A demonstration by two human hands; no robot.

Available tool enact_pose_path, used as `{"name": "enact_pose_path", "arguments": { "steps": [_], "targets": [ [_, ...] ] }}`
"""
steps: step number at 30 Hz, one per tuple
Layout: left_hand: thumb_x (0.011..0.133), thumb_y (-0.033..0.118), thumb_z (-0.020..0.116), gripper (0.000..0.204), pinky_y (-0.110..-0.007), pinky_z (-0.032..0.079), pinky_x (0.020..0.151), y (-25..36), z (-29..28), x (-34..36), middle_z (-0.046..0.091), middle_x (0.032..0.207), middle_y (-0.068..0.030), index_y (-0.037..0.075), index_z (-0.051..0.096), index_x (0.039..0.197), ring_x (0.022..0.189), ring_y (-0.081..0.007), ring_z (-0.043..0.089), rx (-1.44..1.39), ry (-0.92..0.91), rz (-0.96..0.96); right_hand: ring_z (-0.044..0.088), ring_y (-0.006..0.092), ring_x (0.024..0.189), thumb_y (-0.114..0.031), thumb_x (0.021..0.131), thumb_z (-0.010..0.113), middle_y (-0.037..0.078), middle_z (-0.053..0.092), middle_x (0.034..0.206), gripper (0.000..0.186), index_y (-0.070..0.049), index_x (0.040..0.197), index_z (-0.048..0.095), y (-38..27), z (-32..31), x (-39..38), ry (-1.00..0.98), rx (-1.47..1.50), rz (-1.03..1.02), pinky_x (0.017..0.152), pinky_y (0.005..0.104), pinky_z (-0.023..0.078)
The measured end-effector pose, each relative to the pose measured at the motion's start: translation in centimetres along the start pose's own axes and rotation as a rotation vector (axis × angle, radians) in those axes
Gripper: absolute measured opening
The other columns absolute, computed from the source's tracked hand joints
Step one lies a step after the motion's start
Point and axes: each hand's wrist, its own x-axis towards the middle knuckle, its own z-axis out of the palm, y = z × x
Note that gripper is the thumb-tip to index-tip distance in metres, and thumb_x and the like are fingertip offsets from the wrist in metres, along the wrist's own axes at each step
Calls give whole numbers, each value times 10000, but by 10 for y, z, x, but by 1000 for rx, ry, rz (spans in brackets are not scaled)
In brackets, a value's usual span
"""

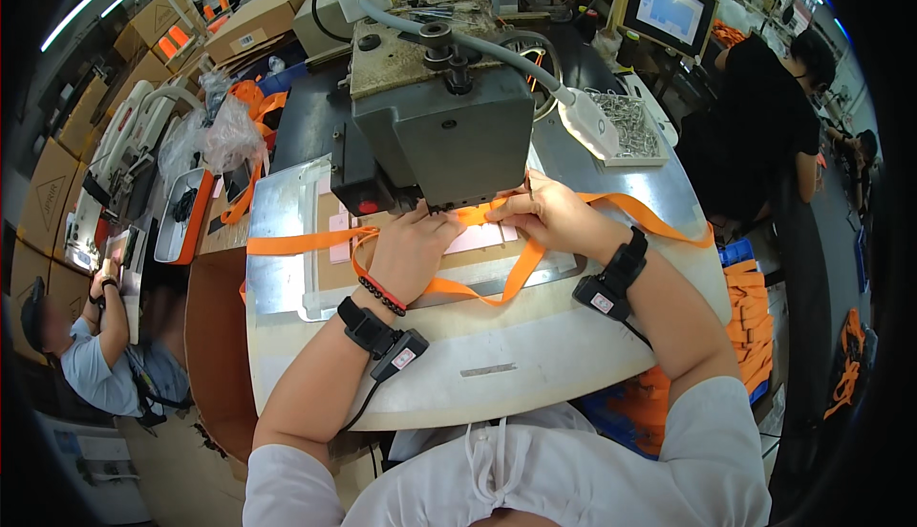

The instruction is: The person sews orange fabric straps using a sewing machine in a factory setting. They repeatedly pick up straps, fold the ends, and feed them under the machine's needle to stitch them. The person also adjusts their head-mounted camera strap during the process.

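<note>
An orange webbing strap point(642, 212) runs across the machine table and loops down in front of my hands. My left hand point(413, 248) is closed, its fingertips pressed together on the strap at the sewing machine head point(444, 135). From the other side, my right hand point(552, 214) pinches the strap between thumb and fingers. The stretch between both hands lies flat over a cardboard-coloured plate with pink pieces point(476, 238), inside a clear frame point(310, 283). The machine head hides the needle area and some of my left fingertips.
A tray of metal hardware point(626, 130) sits right of the machine, below a lit screen point(666, 9). Orange straps point(750, 322) are heaped at the right of the table. A cardboard box point(218, 345) stands at the left. Other people work on both sides.
</note>
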Motion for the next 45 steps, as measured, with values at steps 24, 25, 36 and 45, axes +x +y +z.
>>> {"name": "enact_pose_path", "arguments": {
  "steps": [24, 25, 36, 45],
  "targets": [
    [745, 14, 635, 231, -339, 537, 731, -3, 1, -5, 722, 922, -39, 101, 711, 945, 807, -235, 653, -37, 23, -30, 574, 277, 1011, 22, 735, 691, 79, 605, 1028, 367, -111, 1073, 746, 0, 4, -2, 22, -104, -66, 889, 372, 483],
    [742, 14, 635, 232, -341, 538, 733, -3, 1, -4, 722, 928, -38, 99, 710, 944, 809, -236, 654, -46, 27, -26, 578, 279, 1003, 28, 728, 690, 79, 606, 1024, 369, -111, 1065, 749, 1, 4, -2, 28, -86, -71, 884, 372, 486],
    [762, 11, 614, 264, -347, 527, 735, -3, 0, -7, 719, 981, -34, 107, 700, 992, 831, -225, 649, -26, -1, -30, 587, 288, 968, 34, 708, 694, 75, 617, 998, 351, -105, 1025, 749, -2, 1, 0, 46, -76, -73, 866, 370, 498],
    [775, 43, 631, 222, -341, 520, 730, -2, 1, -8, 721, 951, -16, 124, 705, 968, 808, -214, 632, 23, 34, -51, 584, 282, 984, 3, 772, 708, 73, 642, 1026, 290, -102, 1038, 750, -3, 1, 2, 34, -63, -67, 886, 367, 493]
  ]
}}
